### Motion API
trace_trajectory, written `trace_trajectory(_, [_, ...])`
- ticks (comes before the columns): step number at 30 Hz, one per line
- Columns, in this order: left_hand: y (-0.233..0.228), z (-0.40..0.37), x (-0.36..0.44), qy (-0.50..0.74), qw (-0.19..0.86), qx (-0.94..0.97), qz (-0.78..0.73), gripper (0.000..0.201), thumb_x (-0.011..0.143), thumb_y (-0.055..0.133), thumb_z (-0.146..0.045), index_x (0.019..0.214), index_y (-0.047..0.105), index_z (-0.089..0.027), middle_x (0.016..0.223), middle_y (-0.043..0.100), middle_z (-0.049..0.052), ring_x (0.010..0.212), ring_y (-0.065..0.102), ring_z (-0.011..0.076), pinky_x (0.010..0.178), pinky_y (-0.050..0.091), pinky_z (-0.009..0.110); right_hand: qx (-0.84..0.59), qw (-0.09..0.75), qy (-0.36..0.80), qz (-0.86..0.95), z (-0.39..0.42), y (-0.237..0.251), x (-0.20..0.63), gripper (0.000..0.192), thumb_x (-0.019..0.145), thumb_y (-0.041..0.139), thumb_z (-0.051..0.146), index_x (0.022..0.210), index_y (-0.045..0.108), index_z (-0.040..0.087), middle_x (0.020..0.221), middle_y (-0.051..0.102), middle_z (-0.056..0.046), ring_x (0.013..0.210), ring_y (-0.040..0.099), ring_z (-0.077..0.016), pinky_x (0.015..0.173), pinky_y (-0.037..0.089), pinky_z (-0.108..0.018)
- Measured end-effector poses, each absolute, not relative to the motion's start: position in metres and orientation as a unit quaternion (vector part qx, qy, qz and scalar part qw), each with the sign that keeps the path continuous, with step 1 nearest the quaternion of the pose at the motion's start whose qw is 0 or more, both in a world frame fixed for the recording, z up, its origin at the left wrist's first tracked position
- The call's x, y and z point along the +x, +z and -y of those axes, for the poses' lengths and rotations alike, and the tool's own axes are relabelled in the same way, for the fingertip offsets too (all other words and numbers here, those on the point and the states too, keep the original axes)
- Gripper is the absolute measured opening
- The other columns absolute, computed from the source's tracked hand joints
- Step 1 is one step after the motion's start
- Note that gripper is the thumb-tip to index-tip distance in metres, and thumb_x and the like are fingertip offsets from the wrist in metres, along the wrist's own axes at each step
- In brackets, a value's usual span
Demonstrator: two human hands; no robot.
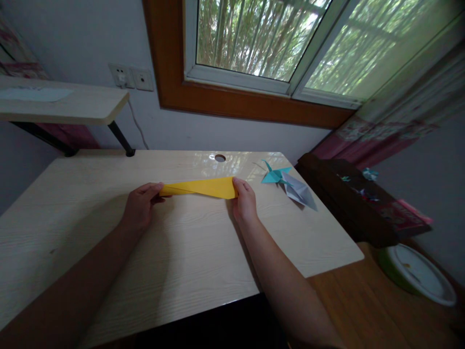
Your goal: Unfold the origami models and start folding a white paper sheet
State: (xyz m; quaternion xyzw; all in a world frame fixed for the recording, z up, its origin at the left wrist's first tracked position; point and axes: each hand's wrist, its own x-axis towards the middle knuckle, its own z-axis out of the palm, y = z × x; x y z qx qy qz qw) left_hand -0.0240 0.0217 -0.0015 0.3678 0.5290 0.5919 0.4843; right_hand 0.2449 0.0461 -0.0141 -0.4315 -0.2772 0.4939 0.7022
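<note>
A long strip of folded yellow paper [199, 186] stretches between my two hands above the desk. It is narrow at the left and wider at the right, with a slanting fold line along its front. My left hand [141, 203] pinches the narrow end between thumb and fingers. The wide end is gripped by my right hand [245, 198], its thumb on the near face. To the right on the desktop lie a teal folded paper crane [274, 175] and a white folded paper piece [300, 190], which touch or overlap.
The pale wood desk [203, 252] has a round cable hole [220, 158] near its back edge. A raised shelf [65, 104] on black legs stands at the left. Beyond the desk's right edge are a dark wooden cabinet [337, 203] and a green-and-white round bin [421, 274].
</note>
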Motion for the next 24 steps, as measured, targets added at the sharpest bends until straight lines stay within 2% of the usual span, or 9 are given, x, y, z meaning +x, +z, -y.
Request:
trace_trajectory(10, [-0.0039, -0.0222, -0.0279, 0.593, 0.478, 0.386, -0.520, 0.020, 0.071, 0.078, -0.037, 0.074, 0.074, -0.018, 0.079, 0.071, 0.004, 0.071, 0.065, 0.0171, 0.062, 0.050, 0.026, -0.429, 0.681, 0.517, 0.292, -0.0447, -0.0146, 0.2427, 0.029, 0.074, 0.080, 0.041, 0.088, 0.073, 0.017, 0.084, 0.074, -0.003, 0.075, 0.066, -0.0153, 0.070, 0.052, -0.026])
trace_trajectory(24, [-0.0051, -0.0224, -0.0290, 0.581, 0.481, 0.401, -0.520, 0.022, 0.073, 0.077, -0.038, 0.075, 0.073, -0.017, 0.078, 0.072, 0.004, 0.068, 0.065, 0.0167, 0.061, 0.049, 0.026, -0.459, 0.681, 0.489, 0.295, -0.0447, -0.0152, 0.2452, 0.027, 0.071, 0.081, 0.041, 0.076, 0.071, 0.017, 0.072, 0.068, 0.001, 0.066, 0.060, -0.0133, 0.062, 0.046, -0.025])
